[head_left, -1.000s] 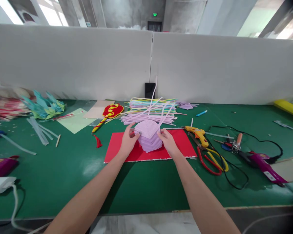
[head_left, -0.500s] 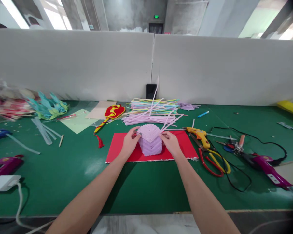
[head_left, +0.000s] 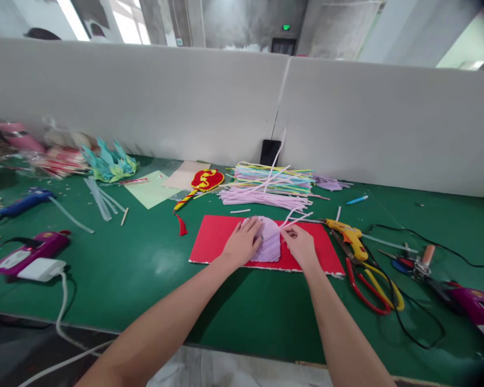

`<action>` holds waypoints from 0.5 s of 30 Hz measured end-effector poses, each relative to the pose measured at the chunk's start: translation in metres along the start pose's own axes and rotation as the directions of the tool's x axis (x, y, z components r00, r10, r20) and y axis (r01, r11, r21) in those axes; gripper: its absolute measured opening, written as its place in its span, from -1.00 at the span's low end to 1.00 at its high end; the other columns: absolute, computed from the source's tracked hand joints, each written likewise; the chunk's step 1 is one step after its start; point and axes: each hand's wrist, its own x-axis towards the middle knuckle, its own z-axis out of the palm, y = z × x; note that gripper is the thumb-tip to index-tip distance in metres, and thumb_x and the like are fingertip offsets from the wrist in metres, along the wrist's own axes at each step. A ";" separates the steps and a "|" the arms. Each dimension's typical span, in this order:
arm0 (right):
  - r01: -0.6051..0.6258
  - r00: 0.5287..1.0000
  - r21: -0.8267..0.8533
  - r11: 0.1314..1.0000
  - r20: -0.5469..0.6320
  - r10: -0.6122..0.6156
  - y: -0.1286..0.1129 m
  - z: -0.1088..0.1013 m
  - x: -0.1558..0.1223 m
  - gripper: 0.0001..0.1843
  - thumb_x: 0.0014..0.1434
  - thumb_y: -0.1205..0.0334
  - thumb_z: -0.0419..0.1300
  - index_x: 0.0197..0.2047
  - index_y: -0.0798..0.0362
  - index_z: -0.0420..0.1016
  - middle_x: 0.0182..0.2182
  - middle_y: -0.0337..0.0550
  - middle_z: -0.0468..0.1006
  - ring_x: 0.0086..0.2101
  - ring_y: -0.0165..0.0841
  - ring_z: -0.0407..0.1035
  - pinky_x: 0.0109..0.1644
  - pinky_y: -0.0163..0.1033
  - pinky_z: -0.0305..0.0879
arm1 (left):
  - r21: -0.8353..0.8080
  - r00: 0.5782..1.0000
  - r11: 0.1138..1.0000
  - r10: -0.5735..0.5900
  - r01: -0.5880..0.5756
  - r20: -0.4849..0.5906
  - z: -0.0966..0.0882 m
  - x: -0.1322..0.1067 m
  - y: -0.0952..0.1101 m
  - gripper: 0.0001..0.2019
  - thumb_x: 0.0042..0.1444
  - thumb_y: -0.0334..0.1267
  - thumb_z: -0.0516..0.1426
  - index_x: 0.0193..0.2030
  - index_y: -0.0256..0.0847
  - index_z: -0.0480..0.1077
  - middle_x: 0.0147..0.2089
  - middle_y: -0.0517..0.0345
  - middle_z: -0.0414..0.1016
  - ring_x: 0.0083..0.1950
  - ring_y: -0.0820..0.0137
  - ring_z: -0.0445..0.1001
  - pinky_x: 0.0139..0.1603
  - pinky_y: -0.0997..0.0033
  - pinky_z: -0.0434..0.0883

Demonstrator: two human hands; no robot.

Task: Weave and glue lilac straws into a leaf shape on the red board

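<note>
A lilac piece made of rows of pipe cleaners [head_left: 271,243] lies on a red board [head_left: 212,236]. Across its left side my left hand [head_left: 243,240] rests flat, fingers stretched out, covering part of it. At the upper right edge of the piece my right hand [head_left: 300,244] is closed in a pinch around loose lilac pipe cleaner ends [head_left: 300,216], which stick out past the fingers. A bundle of pipe cleaners [head_left: 266,198] in lilac, yellow, blue and green lies just behind the board.
To the right lie a yellow glue gun [head_left: 349,236], red-and-yellow-handled pliers [head_left: 365,287] and black cable. A red-and-yellow fan-shaped ornament [head_left: 205,181] with a tassel is behind left. A phone [head_left: 270,152] leans on the grey partition [head_left: 165,102]. A white plug [head_left: 41,269] sits at left.
My left hand has gone from pinching the piece's left edge to lying flat over it. My right hand stays at the right edge. The view has turned left.
</note>
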 end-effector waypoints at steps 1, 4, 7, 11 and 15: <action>0.009 1.000 -0.017 1.000 -0.020 -0.009 0.000 0.000 0.000 -0.74 0.03 -0.01 0.12 -0.48 0.00 0.43 -0.53 -0.18 0.55 -0.49 -0.31 0.43 -0.35 -0.23 0.30 | 0.005 1.000 1.000 -0.006 0.006 0.003 0.001 0.000 0.000 -0.53 0.25 -0.27 -0.05 0.30 -0.22 0.14 0.40 -0.02 0.04 0.41 0.23 -0.02 0.37 0.02 -0.06; 0.041 0.994 -0.065 0.997 -0.096 -0.047 -0.001 -0.001 -0.001 -0.67 0.07 -0.06 0.07 -0.46 0.01 0.42 -0.47 -0.12 0.57 -0.44 -0.28 0.44 -0.30 -0.22 0.31 | 0.002 1.000 1.000 -0.014 0.014 -0.004 0.002 0.000 0.000 -0.56 0.26 -0.24 -0.06 0.28 -0.18 0.17 0.40 0.03 0.06 0.41 0.23 -0.02 0.38 -0.03 -0.14; 0.100 0.981 -0.118 0.988 -0.155 -0.117 -0.006 0.000 0.001 -0.61 0.13 -0.10 0.02 -0.40 0.04 0.43 -0.46 -0.08 0.56 -0.44 -0.28 0.42 -0.30 -0.20 0.30 | -0.004 1.000 1.000 -0.020 0.020 -0.009 0.001 0.000 -0.001 -0.56 0.26 -0.23 -0.05 0.28 -0.13 0.16 0.40 0.04 0.06 0.41 0.24 -0.01 0.37 -0.10 -0.17; 0.262 0.952 -0.206 0.943 -0.102 -0.287 -0.019 0.007 0.018 -0.63 0.19 -0.06 0.03 -0.35 0.04 0.49 -0.38 -0.08 0.54 -0.38 -0.28 0.39 -0.26 -0.20 0.29 | -0.015 0.999 1.000 -0.026 0.025 -0.023 0.002 -0.001 -0.002 -0.55 0.23 -0.24 -0.03 0.27 -0.10 0.16 0.38 0.04 0.10 0.40 0.20 0.01 0.35 -0.19 -0.19; 0.395 0.910 -0.304 0.867 0.002 -0.414 -0.032 0.022 0.047 -0.74 0.22 0.14 0.05 -0.27 0.02 0.54 -0.26 -0.09 0.53 -0.25 -0.25 0.39 -0.18 -0.18 0.29 | -0.028 0.999 0.999 -0.033 0.032 -0.034 0.003 -0.002 -0.003 -0.54 0.23 -0.25 -0.02 0.28 -0.11 0.14 0.38 0.04 0.10 0.40 0.20 0.01 0.36 -0.17 -0.18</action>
